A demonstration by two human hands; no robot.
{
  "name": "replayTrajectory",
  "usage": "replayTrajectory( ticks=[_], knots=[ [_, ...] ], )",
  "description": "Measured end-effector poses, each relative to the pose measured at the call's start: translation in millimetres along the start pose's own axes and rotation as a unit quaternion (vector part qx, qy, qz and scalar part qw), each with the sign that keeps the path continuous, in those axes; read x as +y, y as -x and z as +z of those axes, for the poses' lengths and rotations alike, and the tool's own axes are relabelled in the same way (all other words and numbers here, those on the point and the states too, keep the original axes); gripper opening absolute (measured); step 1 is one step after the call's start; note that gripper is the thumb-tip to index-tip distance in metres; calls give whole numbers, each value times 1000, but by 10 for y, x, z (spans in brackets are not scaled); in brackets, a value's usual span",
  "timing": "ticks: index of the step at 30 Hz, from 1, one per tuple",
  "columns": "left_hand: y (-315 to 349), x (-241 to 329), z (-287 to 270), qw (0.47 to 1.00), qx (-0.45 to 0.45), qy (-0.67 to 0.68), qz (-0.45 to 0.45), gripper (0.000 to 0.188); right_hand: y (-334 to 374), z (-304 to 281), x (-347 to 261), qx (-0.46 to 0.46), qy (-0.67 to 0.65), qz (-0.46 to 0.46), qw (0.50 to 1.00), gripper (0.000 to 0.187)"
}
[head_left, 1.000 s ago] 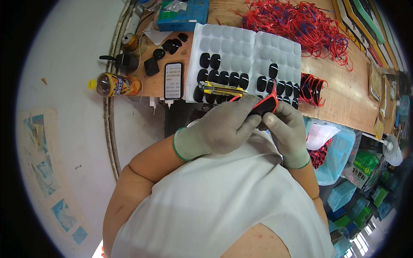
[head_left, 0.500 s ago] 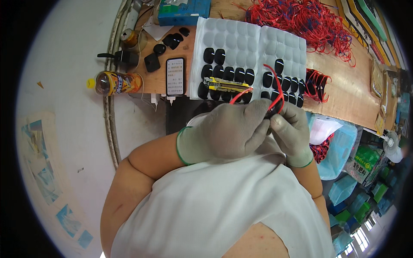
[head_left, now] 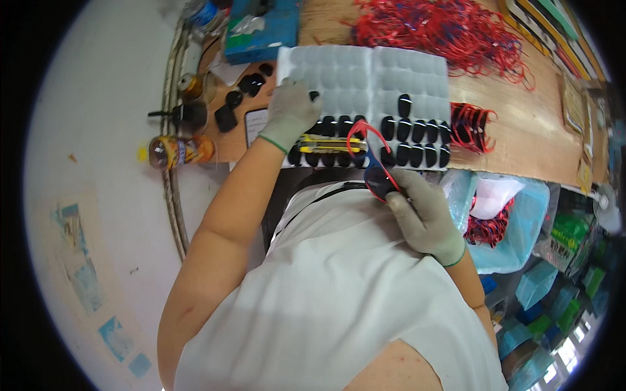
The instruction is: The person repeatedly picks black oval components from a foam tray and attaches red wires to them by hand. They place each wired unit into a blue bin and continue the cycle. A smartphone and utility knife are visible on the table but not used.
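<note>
My left hand (head_left: 290,114), in a grey glove with a green cuff, reaches over the left part of the white moulded lens tray (head_left: 391,62). Its fingers are curled at a dark sunglass lens (head_left: 314,96) and hide part of it. Close to my shirt, my right hand (head_left: 420,212), gloved likewise, pinches a pair of red-framed sunglasses (head_left: 380,180) by one dark lens, with the rest of the frame pointing up toward the tray. Several dark lenses (head_left: 417,130) lie in the tray's nearer pockets. A yellow cutter knife (head_left: 332,144) rests across the left half.
A heap of red and blue frames (head_left: 437,29) covers the far right of the bench. A row of red glasses (head_left: 473,127) stands right of the tray. Leftward are a phone (head_left: 256,125), loose lenses (head_left: 251,83) and a drink bottle (head_left: 179,152). A lined blue bin (head_left: 531,215) sits right.
My left hand has left the glasses and moved up and left to the tray. My right hand keeps the glasses, now lower and turned. The whole view has shifted slightly.
</note>
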State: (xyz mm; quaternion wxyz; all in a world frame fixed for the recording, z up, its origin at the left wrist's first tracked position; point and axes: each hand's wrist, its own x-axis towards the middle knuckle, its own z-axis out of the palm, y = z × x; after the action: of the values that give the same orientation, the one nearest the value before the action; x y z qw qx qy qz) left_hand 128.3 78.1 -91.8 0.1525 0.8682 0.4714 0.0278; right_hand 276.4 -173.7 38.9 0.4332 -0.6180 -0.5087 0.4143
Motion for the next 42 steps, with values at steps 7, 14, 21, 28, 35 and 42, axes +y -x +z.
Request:
replayTrajectory(
  ticks=[7, 14, 21, 28, 35, 42],
  knots=[
    [-62, 29, 118, 996, -1, 81, -25, 29, 107, -88, 85, -45, -134, 56, 988, 67],
    [740, 664, -715, 614, -284, 730, -95, 20, 54, -160, 121, 54, -127, 55, 989, 42],
    [912, 902, -814, 553, -297, 768, -124, 18, -68, -5, 74, 60, -123, 37, 990, 27],
    [1048, 685, -573, 384, -346, 848, -113, 20, -103, 8, 14, -6, -89, -6, 996, 17],
    [1159, 722, -589, 459, -310, 828, -90, 13, -73, 69, -38, 26, 67, -82, 994, 15],
    [1154, 821, -766, 564, -279, 773, -84, 21, -111, 122, -12, 91, 160, -158, 970, 11]
  ],
)
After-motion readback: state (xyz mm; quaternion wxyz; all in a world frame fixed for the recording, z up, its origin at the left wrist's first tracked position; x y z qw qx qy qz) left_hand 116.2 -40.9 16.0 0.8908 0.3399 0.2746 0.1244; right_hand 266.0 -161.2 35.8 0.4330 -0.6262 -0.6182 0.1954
